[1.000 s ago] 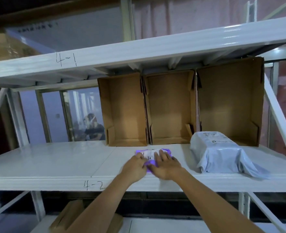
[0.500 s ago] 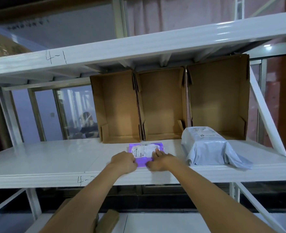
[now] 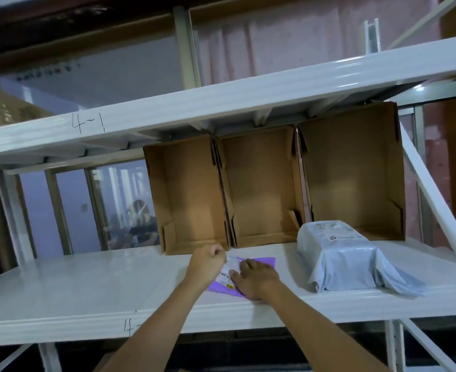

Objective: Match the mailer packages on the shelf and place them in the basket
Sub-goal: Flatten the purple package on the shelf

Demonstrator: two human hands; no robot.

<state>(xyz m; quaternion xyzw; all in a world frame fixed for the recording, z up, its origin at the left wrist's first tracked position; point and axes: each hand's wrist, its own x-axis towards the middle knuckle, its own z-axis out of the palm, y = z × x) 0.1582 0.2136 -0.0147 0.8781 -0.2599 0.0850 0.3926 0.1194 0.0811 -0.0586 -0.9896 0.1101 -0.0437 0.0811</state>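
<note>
A flat purple mailer [image 3: 264,263] with a white label lies on the white shelf [image 3: 87,285] near its front edge. My left hand [image 3: 208,264] is curled at the mailer's left edge, fingers pinched on the label or the mailer's corner. My right hand [image 3: 256,277] lies flat on the mailer, pressing it onto the shelf. A bulky grey mailer package [image 3: 339,256] sits on the shelf to the right, apart from both hands. No basket is in view.
Three open cardboard boxes [image 3: 192,194] [image 3: 261,183] [image 3: 353,170] stand on their sides at the back of the shelf. An upper shelf beam [image 3: 221,103] marked 4-1 runs overhead. A slanted white brace [image 3: 433,194] crosses at the right. A person sits behind glass at the left.
My left hand has moved up along the purple mailer's left edge and curled into a pinch. My right hand stays flat on the mailer. The camera has tilted.
</note>
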